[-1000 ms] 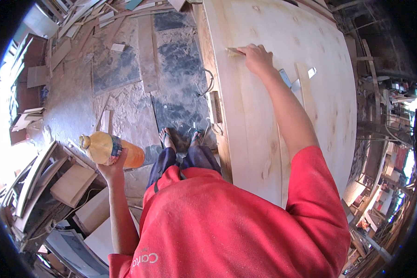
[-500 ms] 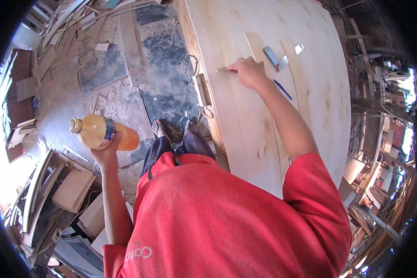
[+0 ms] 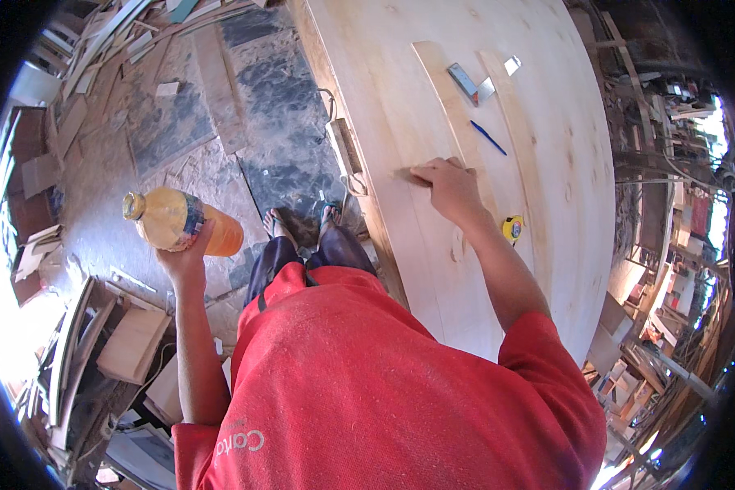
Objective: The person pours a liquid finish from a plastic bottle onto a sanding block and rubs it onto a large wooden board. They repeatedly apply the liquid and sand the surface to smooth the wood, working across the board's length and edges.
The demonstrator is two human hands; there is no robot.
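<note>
My left hand [image 3: 182, 257] is wrapped round a clear plastic bottle [image 3: 165, 216] with a dark blue label and an open neck. Orange liquid lies in its lower part, and the bottle tilts with the neck toward the left. On the right, my right hand [image 3: 452, 189] grips a small brush-like tool [image 3: 402, 173] with a pale tip, low over the light plywood sheet [image 3: 433, 286]. Fingers hide most of this tool, so its exact kind is unclear. Beyond the hand, a thin wood strip [image 3: 443, 90] lies on the sheet.
A try square [image 3: 464, 84], a blue pen [image 3: 488, 138], another wood strip [image 3: 510, 114] and a yellow tape measure [image 3: 512, 229] lie on the sheet. A wooden block with a cord [image 3: 345, 147] sits at its left edge. Wood offcuts [image 3: 133, 339] are piled at the left.
My right hand has moved nearer to me along the plywood with the tool. The tape measure has come into view beside my forearm. My left hand still holds the bottle, nearly unmoved.
</note>
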